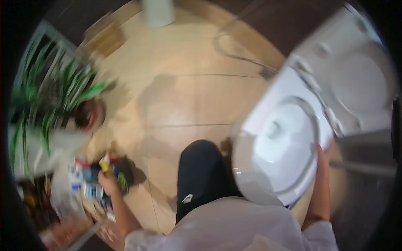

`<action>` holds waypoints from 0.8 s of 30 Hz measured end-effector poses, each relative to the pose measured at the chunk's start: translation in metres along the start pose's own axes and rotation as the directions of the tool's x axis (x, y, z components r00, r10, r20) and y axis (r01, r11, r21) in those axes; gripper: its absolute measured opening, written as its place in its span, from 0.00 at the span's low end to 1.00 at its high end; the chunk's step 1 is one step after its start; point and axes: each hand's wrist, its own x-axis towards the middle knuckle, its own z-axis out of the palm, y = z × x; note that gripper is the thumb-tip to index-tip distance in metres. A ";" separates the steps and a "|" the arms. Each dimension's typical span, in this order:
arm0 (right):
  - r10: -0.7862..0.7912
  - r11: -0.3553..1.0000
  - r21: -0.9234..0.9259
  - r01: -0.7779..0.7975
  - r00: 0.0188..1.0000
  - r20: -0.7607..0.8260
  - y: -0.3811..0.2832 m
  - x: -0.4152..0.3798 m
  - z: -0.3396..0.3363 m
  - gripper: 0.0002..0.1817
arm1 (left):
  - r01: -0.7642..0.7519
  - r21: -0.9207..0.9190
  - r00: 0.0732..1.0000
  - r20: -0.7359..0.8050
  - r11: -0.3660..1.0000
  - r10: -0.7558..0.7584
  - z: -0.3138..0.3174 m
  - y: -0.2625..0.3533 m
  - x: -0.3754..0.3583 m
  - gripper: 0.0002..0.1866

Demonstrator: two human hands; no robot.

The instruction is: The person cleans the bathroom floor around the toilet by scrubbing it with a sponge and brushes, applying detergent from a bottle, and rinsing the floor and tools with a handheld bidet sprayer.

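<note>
My left hand reaches down at the left, its fingers closed around a small yellow object. Blur hides what kind of thing it is. Around that hand, several bottles and packages with blue, white and red labels stand close together on the floor. On the right, a white toilet has its lid and seat raised, and some water shows in the bowl. My right hand grips the toilet's outer rim, the thumb on top and the other fingers mostly hidden.
A potted plant with long green leaves stands at the left. A cardboard box and a white cylinder are at the far side. A thin hose runs across the tiled floor toward the toilet. My knee is beside the bowl.
</note>
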 end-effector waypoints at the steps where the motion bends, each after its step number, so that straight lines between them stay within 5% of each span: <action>1: -0.076 0.997 0.031 0.078 0.996 -0.046 0.010 0.001 0.004 0.46 | -0.207 -0.183 0.976 -0.105 0.961 0.191 -0.006 0.028 0.010 0.16; 3: -0.161 0.987 0.017 0.163 0.984 -0.073 -0.004 -0.002 0.001 0.46 | -0.486 -0.470 0.873 -0.221 0.737 0.434 -0.025 0.110 0.028 0.16; 5: -0.178 0.983 -0.069 0.170 0.977 -0.115 -0.019 -0.007 -0.002 0.46 | -0.512 -0.761 0.788 -0.231 0.399 0.571 -0.045 0.217 0.015 0.15; 6: -0.205 0.972 -0.148 0.183 0.968 -0.145 -0.027 -0.011 -0.002 0.46 | -0.571 -0.719 0.731 -0.228 0.395 0.643 -0.071 0.284 -0.014 0.15; 7: -0.205 0.973 -0.143 0.183 0.966 -0.160 -0.034 -0.014 -0.005 0.46 | -0.725 -0.676 0.493 -0.373 0.134 0.786 -0.074 0.333 -0.032 0.14; 9: -0.219 0.973 -0.120 0.199 0.958 -0.185 -0.050 -0.018 -0.013 0.46 | -0.596 -0.792 0.281 -0.362 -0.134 0.889 -0.097 0.435 -0.119 0.18; 10: -0.228 0.972 -0.107 0.210 0.954 -0.195 -0.053 -0.021 -0.019 0.46 | -0.410 -0.874 0.157 -0.349 -0.260 0.924 -0.103 0.476 -0.173 0.20; 11: -0.265 0.963 -0.025 0.267 0.935 -0.236 -0.053 -0.022 -0.021 0.47 | -0.474 -0.824 0.034 -0.371 -0.312 0.928 -0.109 0.507 -0.216 0.20; 13: -0.345 0.910 0.126 0.396 0.889 -0.302 -0.058 -0.031 -0.030 0.47 | -0.232 -0.968 -0.088 -0.080 -0.099 0.993 -0.121 0.554 -0.302 0.17; 14: -0.326 0.917 0.127 0.379 0.893 -0.312 -0.054 -0.031 -0.030 0.47 | -0.257 -0.942 -0.147 -0.183 -0.216 0.972 -0.109 0.573 -0.339 0.15; 16: -0.343 0.828 0.222 0.515 0.778 -0.527 -0.041 -0.029 -0.028 0.45 | -0.278 -0.939 -0.273 -0.126 -0.204 0.954 -0.105 0.596 -0.400 0.16; 17: -0.118 0.813 0.440 0.380 0.849 -0.515 -0.033 -0.028 -0.034 0.42 | -0.277 -0.941 -0.298 -0.106 -0.193 0.949 -0.099 0.607 -0.422 0.16; 19: -0.050 0.860 0.347 0.375 0.737 -0.674 0.004 -0.016 -0.044 0.36 | 0.053 -0.998 -0.454 -0.046 -0.025 0.890 -0.084 0.624 -0.463 0.15; 20: -0.019 0.867 0.340 0.363 0.707 -0.707 0.024 -0.015 -0.052 0.33 | 0.044 -0.999 -0.476 -0.022 -0.001 0.879 -0.075 0.629 -0.476 0.15; 22: -0.002 0.916 0.292 0.275 0.731 -0.683 0.056 -0.010 -0.065 0.31 | -0.271 -0.832 -0.613 -0.239 -0.484 0.753 -0.059 0.644 -0.495 0.16; 24: 0.010 0.953 0.235 0.191 0.755 -0.656 0.092 -0.010 -0.061 0.29 | -0.363 -0.776 -0.651 -0.185 -0.516 0.736 -0.029 0.655 -0.515 0.14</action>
